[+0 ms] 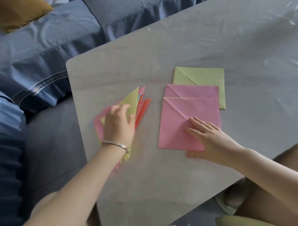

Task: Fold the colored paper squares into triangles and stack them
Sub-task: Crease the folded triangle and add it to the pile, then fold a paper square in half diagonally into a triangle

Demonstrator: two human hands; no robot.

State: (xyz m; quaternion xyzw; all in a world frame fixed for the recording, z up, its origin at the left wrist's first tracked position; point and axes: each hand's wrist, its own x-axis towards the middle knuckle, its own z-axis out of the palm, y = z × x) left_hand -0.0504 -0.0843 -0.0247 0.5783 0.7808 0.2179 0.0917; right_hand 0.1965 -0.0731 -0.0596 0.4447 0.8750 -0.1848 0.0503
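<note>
1. Head view: I see both hands over the desk [168, 182], with a gap of bare desk between them.
2. Left hand [118, 123]: fingers loosely bent and resting on the pile of folded triangles [145, 104]. It's blurred and I see no clear pinch.
3. Top of that pile is a yellow triangle [132, 100], partly under the left fingers. Pink and red points fan out past it toward the right hand.
4. Bracelet [116, 145] on the left wrist.
5. Right hand [206, 135]: fingers straight and spread, lying flat on the near corner of the pink square [176, 128], thumb at the paper's near edge.
6. That pink square shows a diagonal crease. Beyond the right fingertips a second pink square [194, 91] sticks out from under it, then a yellow-green square [204, 76] furthest out, all overlapping.
7. Blue sofa [41, 50] lies beyond the left hand.
</note>
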